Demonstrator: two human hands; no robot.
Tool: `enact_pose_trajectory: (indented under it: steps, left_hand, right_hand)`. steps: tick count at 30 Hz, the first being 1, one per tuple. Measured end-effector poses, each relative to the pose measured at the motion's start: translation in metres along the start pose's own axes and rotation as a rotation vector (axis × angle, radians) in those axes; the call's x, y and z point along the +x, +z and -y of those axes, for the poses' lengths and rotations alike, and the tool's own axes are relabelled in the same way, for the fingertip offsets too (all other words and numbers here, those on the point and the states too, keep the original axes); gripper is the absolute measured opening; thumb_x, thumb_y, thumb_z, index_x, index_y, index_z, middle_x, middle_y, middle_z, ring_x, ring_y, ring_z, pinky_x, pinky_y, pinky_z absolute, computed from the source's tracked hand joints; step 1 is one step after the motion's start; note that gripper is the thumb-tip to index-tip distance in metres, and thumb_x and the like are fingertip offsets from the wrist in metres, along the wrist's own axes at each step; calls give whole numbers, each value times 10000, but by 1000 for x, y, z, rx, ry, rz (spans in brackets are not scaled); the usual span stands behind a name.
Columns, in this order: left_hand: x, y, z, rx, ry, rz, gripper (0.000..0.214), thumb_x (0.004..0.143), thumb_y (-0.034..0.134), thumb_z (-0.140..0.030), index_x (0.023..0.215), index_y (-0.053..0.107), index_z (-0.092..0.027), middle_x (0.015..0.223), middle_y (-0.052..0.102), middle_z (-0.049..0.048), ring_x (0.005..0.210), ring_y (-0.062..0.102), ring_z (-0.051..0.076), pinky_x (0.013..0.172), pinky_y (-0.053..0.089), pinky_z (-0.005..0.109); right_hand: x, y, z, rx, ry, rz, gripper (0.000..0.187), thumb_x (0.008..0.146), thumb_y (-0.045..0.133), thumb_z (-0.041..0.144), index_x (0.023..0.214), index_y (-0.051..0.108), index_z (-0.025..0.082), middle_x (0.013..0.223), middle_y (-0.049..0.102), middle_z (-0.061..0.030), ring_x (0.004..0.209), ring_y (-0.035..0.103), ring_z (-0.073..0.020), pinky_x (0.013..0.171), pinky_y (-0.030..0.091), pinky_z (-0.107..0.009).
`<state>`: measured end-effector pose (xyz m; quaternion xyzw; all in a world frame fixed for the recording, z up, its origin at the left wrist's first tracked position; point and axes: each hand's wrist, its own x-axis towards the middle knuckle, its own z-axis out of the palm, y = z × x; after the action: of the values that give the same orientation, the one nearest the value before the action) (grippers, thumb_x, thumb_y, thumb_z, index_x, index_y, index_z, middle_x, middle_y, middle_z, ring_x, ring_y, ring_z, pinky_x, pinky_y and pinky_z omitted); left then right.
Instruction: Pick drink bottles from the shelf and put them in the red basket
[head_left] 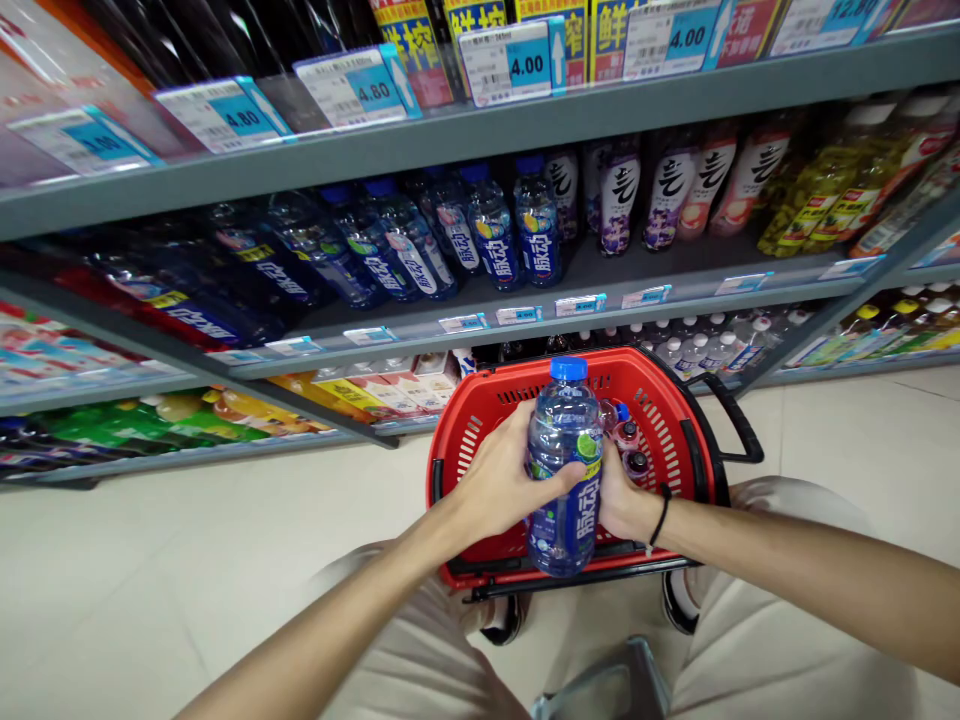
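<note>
A large blue plastic drink bottle point(564, 450) with a blue cap and a lime on its label stands almost upright above the red shopping basket point(466, 420). My left hand point(499, 475) is closed around its left side, the thumb lying across the front label. Against the bottle's right side is my right hand point(621, 495), closed, its fingers mostly hidden behind the bottle. Inside the basket, just beyond my right hand, several small bottles point(628, 435) with dark and blue caps lie together.
Ahead runs a grey shelf point(480, 130) with price tags. Its middle tier holds blue drink bottles point(495, 235), purple and pink bottles point(619, 200) and yellow-green bottles point(817, 200). The basket's black handle point(739, 420) sticks out right. A grey stool point(611, 685) shows between my legs.
</note>
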<state>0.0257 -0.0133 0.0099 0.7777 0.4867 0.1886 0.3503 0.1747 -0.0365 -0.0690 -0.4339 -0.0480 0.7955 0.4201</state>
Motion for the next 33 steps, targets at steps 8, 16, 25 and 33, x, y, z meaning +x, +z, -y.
enact_pose_trajectory:
  steps: [8,16,25,33]
  left_hand:
    - [8,10,10,48,-91,36,909,679,809,-597,1412,421,-226,1172,715,96,1032,711,313,871,574,445]
    - [26,6,27,14,-130,89,843,641,842,-582,1298,481,-198,1114,722,71,967,716,271,835,573,394]
    - [54,26,60,451,-41,251,1006,631,818,-618,1442,398,-196,1281,665,130,1137,662,361,926,535,437]
    - [58,94,80,729,128,563,1072,583,895,-374,1511,382,-215,1325,589,194,1106,654,416,868,542,464]
  right_hand:
    - [-2,4,4,39,80,-37,603,993,227,593,1069,678,200,892,749,-98,862,713,-240,806,587,-380]
    - [24,-9,29,-503,15,-21,495,1014,198,444,1015,634,210,806,727,-80,714,681,-221,718,588,-407]
    - [15,-21,125,-918,-468,-282,138,904,534,293,853,572,170,998,717,-174,1075,658,-334,974,494,-465]
    - [33,-51,129,-1216,-316,-286,434,498,745,-19,411,394,221,583,637,-87,1182,616,-443,1147,290,-624]
